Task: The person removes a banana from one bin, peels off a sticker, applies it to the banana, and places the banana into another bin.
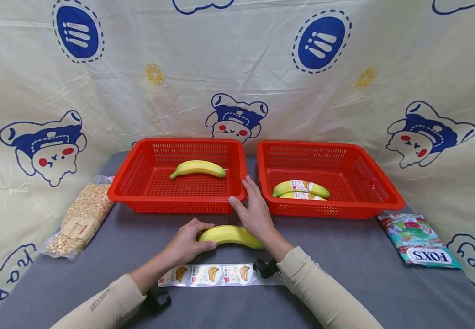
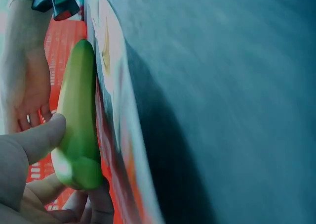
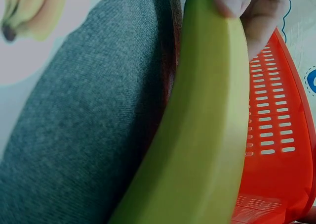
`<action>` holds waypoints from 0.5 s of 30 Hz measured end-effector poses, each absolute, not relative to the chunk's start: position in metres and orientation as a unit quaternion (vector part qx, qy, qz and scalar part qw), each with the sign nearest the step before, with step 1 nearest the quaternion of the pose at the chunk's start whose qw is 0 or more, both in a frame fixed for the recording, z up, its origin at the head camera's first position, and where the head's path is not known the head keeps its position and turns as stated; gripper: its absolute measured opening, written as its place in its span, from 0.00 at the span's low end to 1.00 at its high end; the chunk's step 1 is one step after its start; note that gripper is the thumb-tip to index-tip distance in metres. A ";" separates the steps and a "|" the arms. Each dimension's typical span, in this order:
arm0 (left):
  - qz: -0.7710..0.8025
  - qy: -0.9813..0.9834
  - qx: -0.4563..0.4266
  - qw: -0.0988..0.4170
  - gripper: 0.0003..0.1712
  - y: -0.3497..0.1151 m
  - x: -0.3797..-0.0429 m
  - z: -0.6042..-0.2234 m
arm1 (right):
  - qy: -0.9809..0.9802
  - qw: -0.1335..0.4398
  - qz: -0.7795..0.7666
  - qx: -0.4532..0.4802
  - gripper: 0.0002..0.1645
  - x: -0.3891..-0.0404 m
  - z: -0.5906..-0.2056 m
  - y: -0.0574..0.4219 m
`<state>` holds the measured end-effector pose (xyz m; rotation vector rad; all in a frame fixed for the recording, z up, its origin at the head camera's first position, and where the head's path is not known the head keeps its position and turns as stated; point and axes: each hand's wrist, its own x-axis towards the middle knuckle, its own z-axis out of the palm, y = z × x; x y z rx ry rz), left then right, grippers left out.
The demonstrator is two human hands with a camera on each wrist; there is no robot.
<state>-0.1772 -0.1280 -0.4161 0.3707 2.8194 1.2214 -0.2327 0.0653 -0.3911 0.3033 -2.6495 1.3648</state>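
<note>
A plain yellow banana [image 1: 231, 235] lies sideways in front of the left red basket [image 1: 180, 205]. My left hand [image 1: 190, 237] grips its left end between thumb and fingers, as the left wrist view shows with the banana [image 2: 79, 115] close up. Above the banana's right part, my right hand [image 1: 254, 210] reaches forward with fingers extended at the left basket's front right corner. Whether it touches the rim I cannot tell. One unlabelled banana [image 1: 198, 168] sits in that basket. A strip of banana stickers [image 1: 213, 275] lies on the table nearer me, partly under the right wrist.
The right red basket [image 1: 324, 209] holds two bananas [image 1: 301, 187] with stickers. At the far left lies a clear bag of pale kernels [image 1: 81, 219], and at the right a FOX'S candy bag [image 1: 420, 240]. A printed cloth [image 1: 237, 68] hangs behind the grey table [image 1: 97, 269].
</note>
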 end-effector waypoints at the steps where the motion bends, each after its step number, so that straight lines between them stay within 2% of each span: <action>1: 0.397 0.909 0.122 0.026 0.27 -0.125 -0.179 -0.417 | -0.882 0.071 0.455 0.100 0.43 -0.233 -0.391 0.065; 15: 0.392 0.910 0.125 0.039 0.26 -0.104 -0.190 -0.422 | -0.879 0.080 0.457 0.111 0.43 -0.234 -0.392 0.066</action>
